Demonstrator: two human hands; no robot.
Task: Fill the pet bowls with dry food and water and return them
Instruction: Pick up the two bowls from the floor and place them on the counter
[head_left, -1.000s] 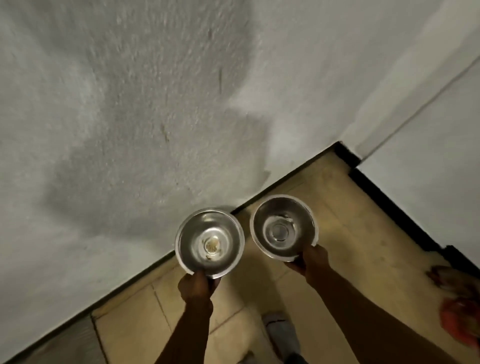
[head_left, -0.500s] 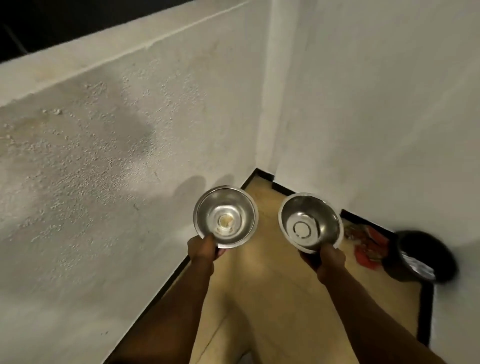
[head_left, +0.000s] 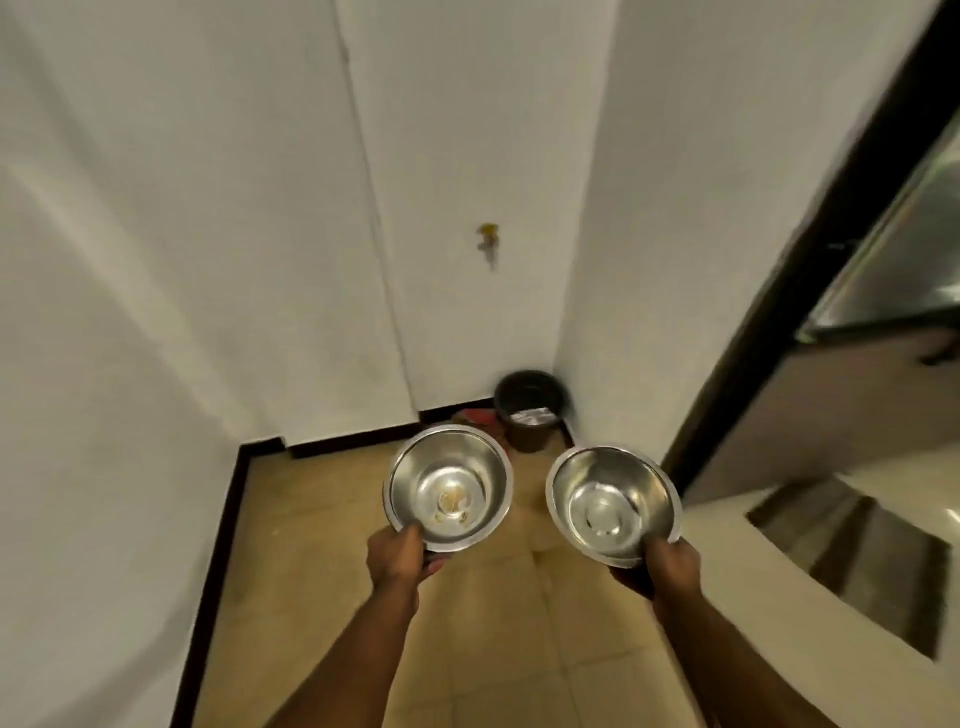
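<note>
Left hand (head_left: 397, 553) clamps the near rim of a round stainless-steel bowl with crumb residue (head_left: 449, 486); right hand (head_left: 670, 569) clamps the clean round stainless-steel bowl (head_left: 613, 501). Both are carried above the tiled floor (head_left: 311, 597). Likely light, rigid, slippery; rim pinches suit.

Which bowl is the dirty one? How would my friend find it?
Look above the tan floor, where two hands hold shiny metal bowls side by side. The dirty bowl is in the left hand. Only it has brownish bits at its bottom; the other bowl looks clean.
</note>
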